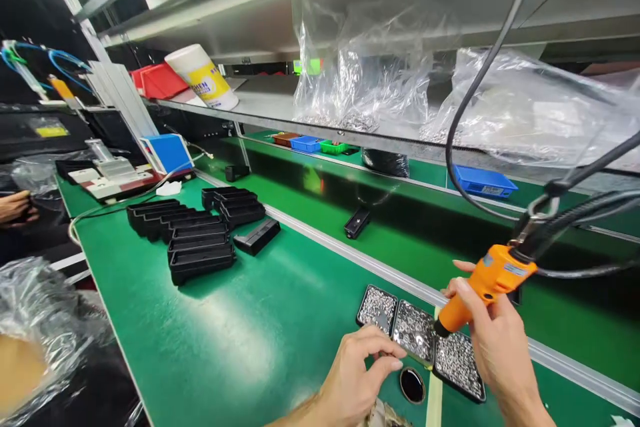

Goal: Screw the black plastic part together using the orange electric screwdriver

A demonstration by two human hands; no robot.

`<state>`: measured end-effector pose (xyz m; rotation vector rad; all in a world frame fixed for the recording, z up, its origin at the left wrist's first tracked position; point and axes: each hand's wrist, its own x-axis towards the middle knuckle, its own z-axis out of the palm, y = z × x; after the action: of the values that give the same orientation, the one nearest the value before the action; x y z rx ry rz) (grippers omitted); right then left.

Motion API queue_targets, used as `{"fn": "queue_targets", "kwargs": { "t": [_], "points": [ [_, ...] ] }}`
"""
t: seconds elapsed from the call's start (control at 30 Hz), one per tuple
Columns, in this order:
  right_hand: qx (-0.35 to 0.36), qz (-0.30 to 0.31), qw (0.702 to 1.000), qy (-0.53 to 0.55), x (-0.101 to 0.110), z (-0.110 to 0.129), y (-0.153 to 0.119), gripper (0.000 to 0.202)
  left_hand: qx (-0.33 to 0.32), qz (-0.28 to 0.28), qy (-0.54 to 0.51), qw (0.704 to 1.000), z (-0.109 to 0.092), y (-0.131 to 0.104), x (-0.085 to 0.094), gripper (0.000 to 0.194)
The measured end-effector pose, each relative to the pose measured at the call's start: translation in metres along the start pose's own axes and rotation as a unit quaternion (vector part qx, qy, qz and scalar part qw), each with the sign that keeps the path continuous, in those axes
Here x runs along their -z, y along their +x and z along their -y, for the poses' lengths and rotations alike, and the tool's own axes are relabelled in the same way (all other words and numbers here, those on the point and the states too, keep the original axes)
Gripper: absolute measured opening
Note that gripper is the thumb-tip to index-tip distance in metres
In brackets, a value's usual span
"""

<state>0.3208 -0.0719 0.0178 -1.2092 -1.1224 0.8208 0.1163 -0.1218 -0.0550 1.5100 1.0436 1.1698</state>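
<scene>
My right hand point(500, 337) is wrapped round an orange electric screwdriver point(485, 287), which hangs from a metal clip and black cable. Its dark tip points down and left above the small trays. My left hand point(357, 370) has its thumb and forefinger close together in a pinch; whatever is between them is too small to make out. Beside these fingers are a left tray point(377, 309), a middle tray point(414, 331) and a right tray point(459, 363), all filled with small shiny metal parts. A round dark disc with a shiny rim point(413, 385) lies just right of the left fingertips.
Rows of black plastic housings point(200, 250) stand on the green bench point(280, 320), with a single housing point(257, 235) alongside. Behind the metal rail point(340, 257) lies another black part point(357, 222). Clear bags point(370, 73) rest on the shelf above. Another person's hand point(15, 207) shows far left.
</scene>
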Motion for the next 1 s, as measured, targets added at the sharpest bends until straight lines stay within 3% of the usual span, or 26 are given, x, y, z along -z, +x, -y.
{"fn": "queue_targets", "kwargs": {
  "t": [0.2, 0.3, 0.53, 0.87, 1.0],
  "points": [
    [-0.021, 0.024, 0.976, 0.215, -0.011, 0.036, -0.038, 0.027, -0.009, 0.008, -0.038, 0.999, -0.009, -0.008, -0.005, 0.009],
    [-0.022, 0.019, 0.956, 0.293, -0.008, 0.04, -0.051, 0.02, 0.004, 0.01, -0.064, 0.998, -0.011, -0.01, -0.006, 0.019],
    [-0.008, 0.084, 0.955, 0.286, -0.006, 0.036, -0.066, 0.022, -0.046, 0.038, -0.048, 0.997, -0.01, -0.015, -0.007, 0.029],
    [0.021, 0.108, 0.961, 0.254, -0.02, 0.04, -0.067, 0.021, -0.105, 0.031, -0.013, 0.994, -0.007, -0.017, -0.005, 0.03],
    [0.033, 0.151, 0.96, 0.232, -0.021, 0.038, -0.069, 0.018, -0.147, 0.024, 0.027, 0.988, -0.002, -0.02, -0.006, 0.029]
  ]
}}
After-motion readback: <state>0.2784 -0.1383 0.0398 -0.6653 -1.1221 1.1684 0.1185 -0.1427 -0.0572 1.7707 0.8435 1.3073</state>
